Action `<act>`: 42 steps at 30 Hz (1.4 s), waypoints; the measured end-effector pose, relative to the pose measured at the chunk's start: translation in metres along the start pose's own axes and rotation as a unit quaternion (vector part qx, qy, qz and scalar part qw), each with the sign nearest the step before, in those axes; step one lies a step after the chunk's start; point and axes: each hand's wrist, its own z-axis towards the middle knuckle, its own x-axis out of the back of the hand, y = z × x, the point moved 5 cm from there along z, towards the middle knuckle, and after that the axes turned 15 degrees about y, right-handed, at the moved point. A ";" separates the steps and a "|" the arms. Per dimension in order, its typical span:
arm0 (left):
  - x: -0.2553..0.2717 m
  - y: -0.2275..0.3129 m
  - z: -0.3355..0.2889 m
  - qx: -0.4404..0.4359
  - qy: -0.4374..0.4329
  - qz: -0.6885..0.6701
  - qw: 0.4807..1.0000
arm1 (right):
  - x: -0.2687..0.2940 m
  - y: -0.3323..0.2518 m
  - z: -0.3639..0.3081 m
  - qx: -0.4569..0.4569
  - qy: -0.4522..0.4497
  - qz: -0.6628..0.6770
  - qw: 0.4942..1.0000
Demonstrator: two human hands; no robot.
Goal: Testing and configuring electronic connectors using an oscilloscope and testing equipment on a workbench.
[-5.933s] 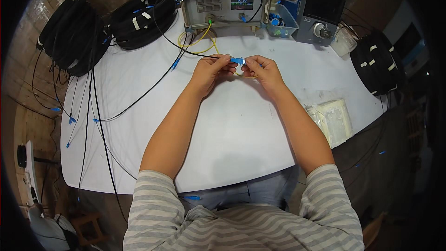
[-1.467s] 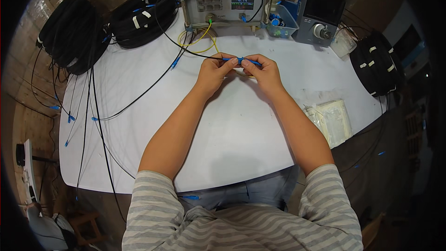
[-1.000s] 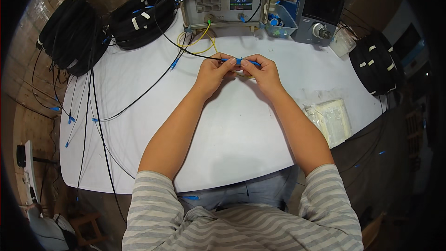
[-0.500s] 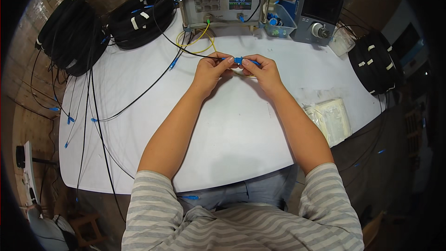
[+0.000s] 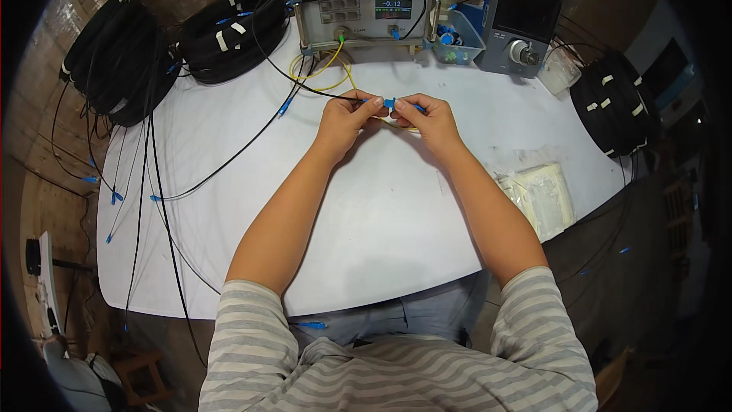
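My left hand and my right hand meet above the white table, fingertips close together. Between them sits a small blue fibre connector. The left fingers pinch the blue-tipped end of a thin black cable that runs off to the left. The right fingers hold the blue connector piece. A yellow cable loops behind the hands toward the grey test instrument.
Black cable coils lie at the far left, the back left and the right edge. A second meter, a blue bin and a clear cup stand at the back. Plastic bags lie on the right.
The hands have stayed in the same spot. The fingers have shifted slightly around the blue connector; the two ends remain close together.
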 end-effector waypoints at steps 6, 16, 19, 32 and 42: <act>0.001 -0.002 0.002 0.010 0.021 -0.049 0.999 | -0.007 -0.007 -0.004 -0.009 0.004 -0.065 0.998; 0.000 -0.001 0.001 0.012 0.031 -0.026 0.999 | -0.006 -0.002 -0.004 -0.019 0.003 -0.053 0.998; 0.001 -0.001 0.001 0.010 0.031 -0.021 0.999 | -0.007 0.000 -0.004 -0.034 0.010 -0.044 0.998; -0.002 0.003 -0.003 -0.005 0.021 -0.022 1.000 | -0.008 -0.006 -0.006 0.022 0.019 -0.023 0.999; -0.001 0.001 -0.001 -0.010 -0.003 -0.021 1.000 | -0.007 -0.005 -0.006 0.014 0.010 -0.006 1.000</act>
